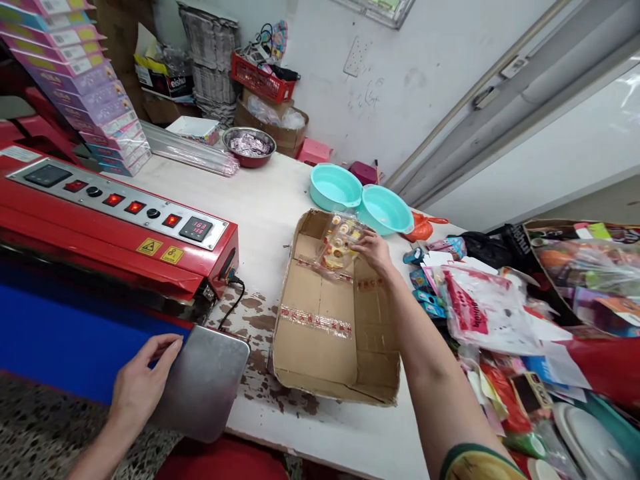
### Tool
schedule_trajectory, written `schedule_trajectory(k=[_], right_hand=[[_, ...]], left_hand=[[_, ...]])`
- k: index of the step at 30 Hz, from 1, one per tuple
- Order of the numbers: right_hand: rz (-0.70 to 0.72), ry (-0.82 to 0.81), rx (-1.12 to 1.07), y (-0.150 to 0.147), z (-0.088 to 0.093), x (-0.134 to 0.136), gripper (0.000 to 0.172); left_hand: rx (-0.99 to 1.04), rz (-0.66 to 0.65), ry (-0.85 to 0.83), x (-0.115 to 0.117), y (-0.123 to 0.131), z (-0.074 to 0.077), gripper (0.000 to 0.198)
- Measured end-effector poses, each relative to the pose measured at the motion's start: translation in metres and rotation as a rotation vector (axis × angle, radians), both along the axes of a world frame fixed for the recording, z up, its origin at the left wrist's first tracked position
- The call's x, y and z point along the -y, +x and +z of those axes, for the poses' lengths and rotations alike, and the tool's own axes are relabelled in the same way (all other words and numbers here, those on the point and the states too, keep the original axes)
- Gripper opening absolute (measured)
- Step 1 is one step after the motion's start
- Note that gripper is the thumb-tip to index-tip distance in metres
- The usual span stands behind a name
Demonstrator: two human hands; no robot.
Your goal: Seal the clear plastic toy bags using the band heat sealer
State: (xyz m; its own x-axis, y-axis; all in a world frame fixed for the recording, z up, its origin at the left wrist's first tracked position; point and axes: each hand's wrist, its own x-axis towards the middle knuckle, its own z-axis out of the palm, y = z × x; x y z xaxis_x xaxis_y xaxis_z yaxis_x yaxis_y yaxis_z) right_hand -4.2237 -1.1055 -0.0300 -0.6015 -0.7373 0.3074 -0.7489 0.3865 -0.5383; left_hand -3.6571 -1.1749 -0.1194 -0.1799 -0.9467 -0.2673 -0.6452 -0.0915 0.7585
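Note:
My right hand point(374, 251) reaches out over the far end of a shallow cardboard box tray point(320, 333) and pinches a clear plastic packet point(338, 244) with small colourful items inside. The packet hangs just above the box floor. My left hand point(141, 379) rests with fingers stretched out on the edge of a metal plate point(207, 380) at the end of a red sealing machine point(115, 220). That hand holds nothing.
Two teal basins point(360, 199) stand beyond the box. A heap of packets, bags and papers point(500, 313) fills the right side. At the back are a metal bowl point(249, 146), stacked purple boxes point(85, 87), a red basket point(261, 81) and cartons.

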Motion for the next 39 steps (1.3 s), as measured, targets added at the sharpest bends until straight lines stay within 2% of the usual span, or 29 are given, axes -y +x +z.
schedule_trajectory(k=[2, 4, 7, 9, 11, 13, 15, 18, 20, 23, 28, 31, 34, 39], right_hand=[[0.114, -0.127, 0.056, 0.033, 0.026, -0.016, 0.026], [0.223, -0.191, 0.041, 0.074, 0.057, -0.033, 0.021], [0.298, -0.247, -0.022, 0.143, 0.101, -0.053, 0.012], [0.368, -0.241, 0.017, 0.186, 0.119, -0.060, 0.009], [0.481, -0.172, 0.157, 0.223, 0.124, -0.059, 0.010], [0.600, -0.083, 0.376, 0.252, 0.117, -0.053, 0.014], [0.676, -0.012, 0.592, 0.273, 0.101, -0.043, 0.021], [0.638, 0.026, 0.761, 0.293, 0.069, -0.028, 0.026], [0.563, 0.045, 0.811, 0.300, 0.048, -0.019, 0.028], [0.472, 0.083, 0.908, 0.309, 0.024, -0.008, 0.031], [0.341, 0.043, 1.082, 0.327, -0.002, 0.004, 0.028], [0.282, 0.028, 1.131, 0.342, -0.016, 0.009, 0.030], [0.215, -0.019, 1.179, 0.352, -0.033, 0.016, 0.033], [0.085, -0.095, 1.299, 0.358, -0.066, 0.039, 0.044]], left_hand=[[-0.024, -0.029, -0.006, -0.007, -0.011, 0.009, 0.039], [-0.095, -0.079, -0.023, -0.015, -0.028, 0.024, 0.036], [-0.276, -0.183, -0.048, -0.025, -0.064, 0.059, 0.029], [-0.447, -0.249, -0.062, -0.026, -0.087, 0.087, 0.030], [-0.638, -0.303, -0.057, -0.020, -0.105, 0.113, 0.048], [-0.805, -0.355, 0.031, -0.011, -0.113, 0.132, 0.064], [-0.888, -0.359, 0.197, -0.003, -0.111, 0.141, 0.056], [-0.877, -0.195, 0.408, 0.005, -0.097, 0.136, 0.033], [-0.857, -0.040, 0.463, 0.006, -0.086, 0.123, 0.032], [-0.859, 0.134, 0.432, 0.005, -0.076, 0.099, 0.034], [-0.865, 0.311, 0.370, 0.005, -0.072, 0.069, 0.034], [-0.835, 0.384, 0.364, 0.012, -0.072, 0.057, 0.035], [-0.817, 0.425, 0.449, 0.023, -0.065, 0.049, 0.035], [-0.732, 0.301, 0.656, 0.041, -0.035, 0.037, 0.048]])
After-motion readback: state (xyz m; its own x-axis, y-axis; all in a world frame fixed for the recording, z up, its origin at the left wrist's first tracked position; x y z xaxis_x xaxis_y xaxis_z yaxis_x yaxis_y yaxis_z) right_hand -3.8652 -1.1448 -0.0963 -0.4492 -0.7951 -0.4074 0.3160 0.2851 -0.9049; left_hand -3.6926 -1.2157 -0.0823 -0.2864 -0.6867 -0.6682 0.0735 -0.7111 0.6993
